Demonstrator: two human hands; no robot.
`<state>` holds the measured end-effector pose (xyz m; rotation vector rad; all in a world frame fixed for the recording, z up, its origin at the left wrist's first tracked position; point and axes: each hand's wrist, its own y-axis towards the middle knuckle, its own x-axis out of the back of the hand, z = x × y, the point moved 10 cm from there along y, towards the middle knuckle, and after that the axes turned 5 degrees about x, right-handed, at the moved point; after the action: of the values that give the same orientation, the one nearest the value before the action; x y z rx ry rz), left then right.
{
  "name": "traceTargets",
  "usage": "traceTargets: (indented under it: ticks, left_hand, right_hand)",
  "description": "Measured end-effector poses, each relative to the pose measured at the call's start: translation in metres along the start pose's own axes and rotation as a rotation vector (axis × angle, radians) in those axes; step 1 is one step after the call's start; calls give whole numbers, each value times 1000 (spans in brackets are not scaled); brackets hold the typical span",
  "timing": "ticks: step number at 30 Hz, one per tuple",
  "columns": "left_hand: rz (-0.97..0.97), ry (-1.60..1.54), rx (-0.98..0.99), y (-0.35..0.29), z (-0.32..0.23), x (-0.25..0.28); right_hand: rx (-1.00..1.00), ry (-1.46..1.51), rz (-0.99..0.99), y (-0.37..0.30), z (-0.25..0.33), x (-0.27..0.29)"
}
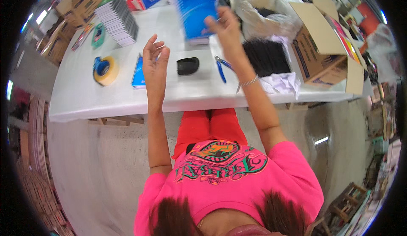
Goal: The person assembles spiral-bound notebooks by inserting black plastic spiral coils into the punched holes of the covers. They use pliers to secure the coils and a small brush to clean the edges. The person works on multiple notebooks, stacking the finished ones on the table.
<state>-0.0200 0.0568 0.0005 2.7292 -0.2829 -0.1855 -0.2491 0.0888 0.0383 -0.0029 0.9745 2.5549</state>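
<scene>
My right hand [229, 32] grips the right edge of a blue spiral notebook [195, 18], its thumb over the cover. Beneath that notebook, part of a stack shows at its lower edge. My left hand [156, 62] is raised, fingers apart and holding nothing. It partly covers another small blue spiral notebook [138, 75] lying on the table. Between my arms lies a small black object [188, 66] whose kind I cannot make out. Blue-handled pliers [221, 71] rest near my right wrist, beside a bundle of black strands or wires [267, 57] on white paper.
A tape roll [107, 71] sits on the white table [85, 104] at the left, near a stack of spiral notebooks [118, 20]. At the right stand an open cardboard box [318, 58] and a plastic bag [271, 22] with dark contents. More notebook stacks line the back.
</scene>
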Motion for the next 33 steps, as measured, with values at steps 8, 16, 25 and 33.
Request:
traceTargets:
  ticks: [8,16,25,33]
  left_hand:
    - [343,333,50,-30,13,-45]
    - [569,1094,-205,-65,48,-50]
    - [382,1143,-134,-80,60,-57]
    - [149,1011,-209,-79,60,-56]
  right_hand:
    - [-7,-753,-224,-88,-7,134]
    - [-525,-1333,-345,-135,-48,400]
    - [-354,-1331,-329,-137,-19,380]
    - [-295,-1341,-484,-140,-22,373]
